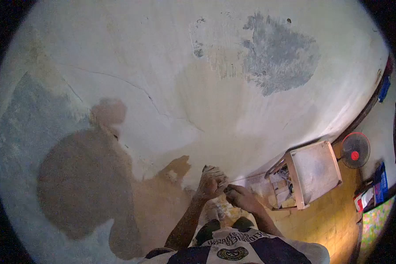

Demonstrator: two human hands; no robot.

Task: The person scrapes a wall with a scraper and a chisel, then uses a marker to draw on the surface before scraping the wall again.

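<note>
1. Left hand (210,182): clenched around a small pale crumpled piece (214,170), held close to the patchy plastered wall (163,79).
2. Right hand (242,197): curled shut, touching the left; contents cannot be told.
3. Pale wooden stool (314,169): stands to the right.

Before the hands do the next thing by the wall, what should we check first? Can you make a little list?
1. Left hand has hold of its tool: ok, it is closed around something pale held up at the wall, though what it is cannot be told.
2. Right hand is steady: ok, it is pressed up against the left hand.
3. What the right hand holds: cannot tell, the fingers hide it.
4. Wall patch in front is ready: cannot tell; it shows cracks and grey bare spots.
5. Stool is out of the way: ok, it stands apart to the right.
6. Fan is clear of the arms: ok, it is farther right on the floor.
</note>
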